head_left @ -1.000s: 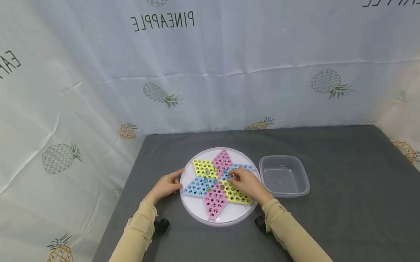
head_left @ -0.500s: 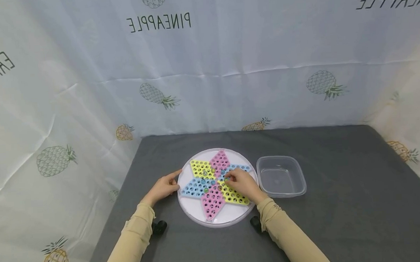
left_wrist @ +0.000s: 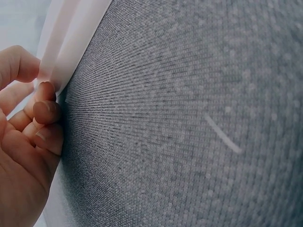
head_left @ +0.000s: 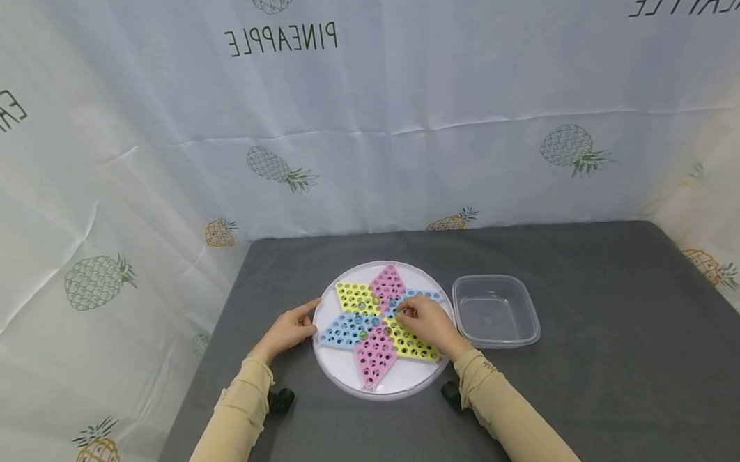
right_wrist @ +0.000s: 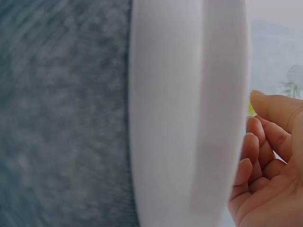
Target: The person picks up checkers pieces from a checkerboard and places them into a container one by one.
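A round white Chinese checkers board carries a six-pointed star of pink, yellow and blue holed sections. Several glass marbles sit around the star's centre. My right hand reaches over the board's right side, thumb and index finger pinching a small marble low over the holes near the middle; the marble is mostly hidden by the fingertips. My left hand touches the board's left rim, index finger stretched along it, thumb lower on the edge. In the left wrist view the remaining fingers are bent beside the rim.
A clear plastic tub stands right beside the board's right rim. Dark grey cloth covers the table. A pineapple-print curtain hangs behind and along the left side.
My right hand has shifted slightly down toward the star's centre with its fingertips together. The left hand stays at the rim. The whole head view has moved a little.
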{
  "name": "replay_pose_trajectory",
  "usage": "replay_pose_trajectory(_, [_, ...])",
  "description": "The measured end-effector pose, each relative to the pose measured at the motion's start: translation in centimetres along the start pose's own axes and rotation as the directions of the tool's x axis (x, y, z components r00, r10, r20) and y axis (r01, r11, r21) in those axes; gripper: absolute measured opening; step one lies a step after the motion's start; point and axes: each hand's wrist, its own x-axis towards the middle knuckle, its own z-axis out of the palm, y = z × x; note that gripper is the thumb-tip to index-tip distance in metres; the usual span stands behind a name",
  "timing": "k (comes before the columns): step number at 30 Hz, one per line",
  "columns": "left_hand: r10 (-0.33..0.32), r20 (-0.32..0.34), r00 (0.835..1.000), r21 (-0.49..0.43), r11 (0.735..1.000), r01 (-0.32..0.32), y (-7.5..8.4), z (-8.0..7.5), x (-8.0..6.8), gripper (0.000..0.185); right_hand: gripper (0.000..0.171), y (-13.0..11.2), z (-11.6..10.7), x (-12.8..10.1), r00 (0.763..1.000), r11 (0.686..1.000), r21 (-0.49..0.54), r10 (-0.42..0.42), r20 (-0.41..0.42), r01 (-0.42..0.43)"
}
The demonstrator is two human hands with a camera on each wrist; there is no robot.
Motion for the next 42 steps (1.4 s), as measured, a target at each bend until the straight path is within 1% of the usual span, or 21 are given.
replay_pose_trajectory(3, [-0.006,0.001,1.0,0.002,1.0,0.006,-0.1,0.1,0.0,0.064,0.02,-0.3,-0.1,-0.1,1.0,1.0,0.002,-0.011,-0.009,0.011])
replay_pose_trajectory(11, [-0.016,0.005,1.0,-0.002,1.0,0.016,-0.1,0.1,0.0,0.064,0.019,-1.6,-1.1,-0.8,0.994,0.996,-0.027,-0.083,-0.067,0.081])
replay_pose_trajectory(15, [-0.026,0.006,1.0,0.0,1.0,0.026,-0.1,0.1,0.0,0.064,0.019,-2.2,-1.9,-1.2,0.988,0.992,-0.037,-0.121,-0.093,0.118])
replay_pose_trajectory(21, [-0.024,-0.003,1.0,0.012,1.0,0.024,-0.2,0.1,0.1,0.064,0.019,-2.4,-2.9,-1.7,0.973,0.985,-0.02,-0.175,-0.148,0.174])
replay_pose_trajectory(26, [-0.025,-0.004,1.0,0.013,1.0,0.025,0.0,0.1,0.1,0.064,0.02,-2.3,-4.0,-2.2,0.967,0.982,-0.02,-0.19,-0.169,0.189])
replay_pose_trajectory(30, [-0.024,-0.013,1.0,0.005,1.0,0.024,0.2,0.1,0.1,0.064,0.019,-1.9,-5.1,-2.6,0.962,0.982,-0.031,-0.191,-0.198,0.188])
replay_pose_trajectory(37, [-0.011,-0.022,1.0,0.008,1.0,0.011,0.4,0.0,-0.1,0.063,0.019,-0.8,-6.7,-3.0,0.962,0.989,-0.025,-0.145,-0.231,0.143])
replay_pose_trajectory(42, [-0.007,-0.023,1.0,0.007,1.0,0.007,0.3,0.0,-0.2,0.064,0.02,0.2,-7.3,-3.2,0.957,0.995,-0.027,-0.102,-0.27,0.099])
